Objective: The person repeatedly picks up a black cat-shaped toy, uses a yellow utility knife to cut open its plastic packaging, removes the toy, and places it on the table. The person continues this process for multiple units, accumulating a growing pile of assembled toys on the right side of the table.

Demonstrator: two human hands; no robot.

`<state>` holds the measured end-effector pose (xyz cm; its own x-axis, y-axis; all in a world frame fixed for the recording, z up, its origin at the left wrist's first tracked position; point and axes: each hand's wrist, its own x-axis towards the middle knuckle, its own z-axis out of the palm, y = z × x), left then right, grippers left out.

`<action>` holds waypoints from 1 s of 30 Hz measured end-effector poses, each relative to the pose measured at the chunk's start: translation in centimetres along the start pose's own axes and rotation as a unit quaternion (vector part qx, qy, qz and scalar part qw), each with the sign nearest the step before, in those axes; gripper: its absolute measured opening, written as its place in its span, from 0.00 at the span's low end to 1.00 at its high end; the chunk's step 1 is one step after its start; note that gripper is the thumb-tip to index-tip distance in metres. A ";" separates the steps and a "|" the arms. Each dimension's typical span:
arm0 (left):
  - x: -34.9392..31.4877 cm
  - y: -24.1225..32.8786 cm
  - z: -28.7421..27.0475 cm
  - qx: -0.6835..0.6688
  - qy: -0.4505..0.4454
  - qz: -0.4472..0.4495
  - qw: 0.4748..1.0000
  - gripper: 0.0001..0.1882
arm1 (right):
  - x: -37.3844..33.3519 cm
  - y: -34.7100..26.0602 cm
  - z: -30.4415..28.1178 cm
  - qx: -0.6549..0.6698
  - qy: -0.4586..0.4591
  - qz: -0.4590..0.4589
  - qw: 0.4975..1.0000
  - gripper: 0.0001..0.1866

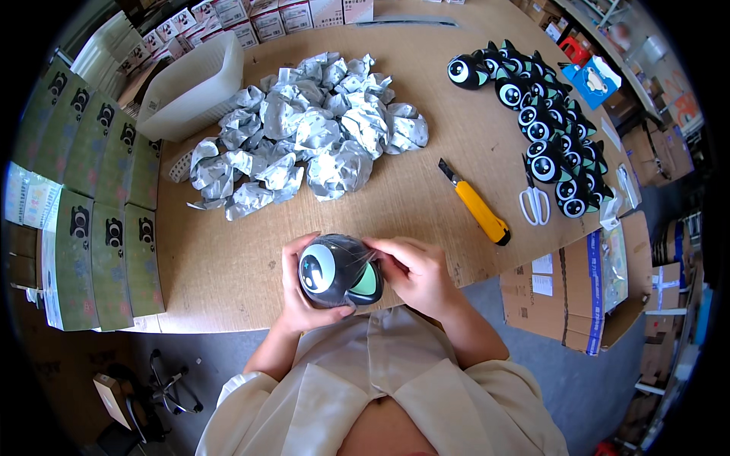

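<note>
A black cartoon-animal head figure [328,267] with a big white-ringed eye and a mint-green inner ear is held over the table's near edge, in front of my body. Clear plastic film appears to cover it. My left hand [295,285] wraps round its left side and underside. With fingers pinched, my right hand [414,275] grips the film [367,257] at the figure's right side. Beyond my hands lies a heap of crumpled silver foil-like wads [319,125]. Several similar black figures [544,121] stand in a cluster at the far right.
A yellow utility knife [480,209] and white-handled scissors [534,204] lie on the right of the table. Stacked green boxes [95,220] line the left edge. A white plastic bin [194,91] sits behind the foil. An open cardboard carton [566,292] stands below the table's right edge.
</note>
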<state>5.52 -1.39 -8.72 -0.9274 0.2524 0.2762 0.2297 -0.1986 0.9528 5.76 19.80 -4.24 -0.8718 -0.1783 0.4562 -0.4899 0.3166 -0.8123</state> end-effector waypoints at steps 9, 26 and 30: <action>2.2 2.2 -0.2 -0.103 -0.041 -0.127 0.986 0.50 | 0.4 0.4 -0.2 -0.107 0.013 -0.106 0.989 0.20; 0.9 -0.3 3.0 -0.361 0.075 -0.072 0.927 0.48 | 0.0 1.1 1.7 0.391 0.148 0.239 0.876 0.06; 1.1 -0.1 3.0 -0.260 0.030 -0.141 0.955 0.57 | -0.1 0.5 1.5 0.198 0.183 0.105 0.957 0.05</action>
<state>5.33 1.78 -8.12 -0.9496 0.3135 -0.0054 -0.1953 -0.5779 0.7924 5.57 18.57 -5.20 -0.9283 0.2120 0.3056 -0.3284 -0.0815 -0.9410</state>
